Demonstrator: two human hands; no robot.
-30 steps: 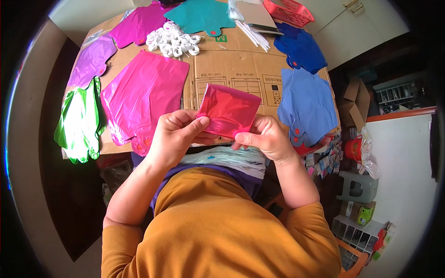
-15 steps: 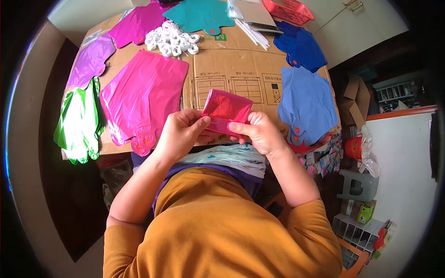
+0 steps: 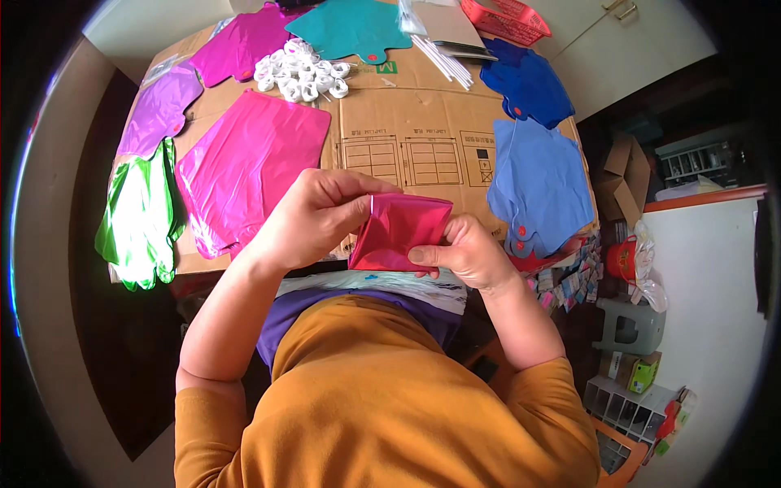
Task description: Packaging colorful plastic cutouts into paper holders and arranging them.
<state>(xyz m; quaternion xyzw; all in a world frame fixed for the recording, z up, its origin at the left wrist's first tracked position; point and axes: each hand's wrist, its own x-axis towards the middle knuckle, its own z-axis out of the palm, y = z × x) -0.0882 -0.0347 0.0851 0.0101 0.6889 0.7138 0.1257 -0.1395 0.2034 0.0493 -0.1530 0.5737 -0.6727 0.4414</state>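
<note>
Left hand: the left hand (image 3: 313,215) is closed on the upper left edge of the red foil piece (image 3: 399,232), fingers curled over its top corner.
Right hand: the right hand (image 3: 468,254) pinches the same piece along its lower right edge, thumb laid flat on the face.
Red foil piece: folded and shiny, held between both hands just above the near edge of the tabletop (image 3: 423,122), over the person's lap.
At 10 o'clock of the hands: a large pink foil sheet (image 3: 248,167) lies flat on the cardboard covering.
At 9 o'clock: a green foil piece (image 3: 138,215) hangs over the left edge, with a purple foil piece (image 3: 159,110) just beyond it.
At 12 o'clock: a cluster of white plastic rings (image 3: 301,73), and beyond it a teal foil piece (image 3: 354,28).
At 2 o'clock: a light blue foil piece (image 3: 537,183), with a dark blue foil piece (image 3: 525,81) farther off.
Far edge: a red basket (image 3: 504,16) beside white sticks (image 3: 447,65).
</note>
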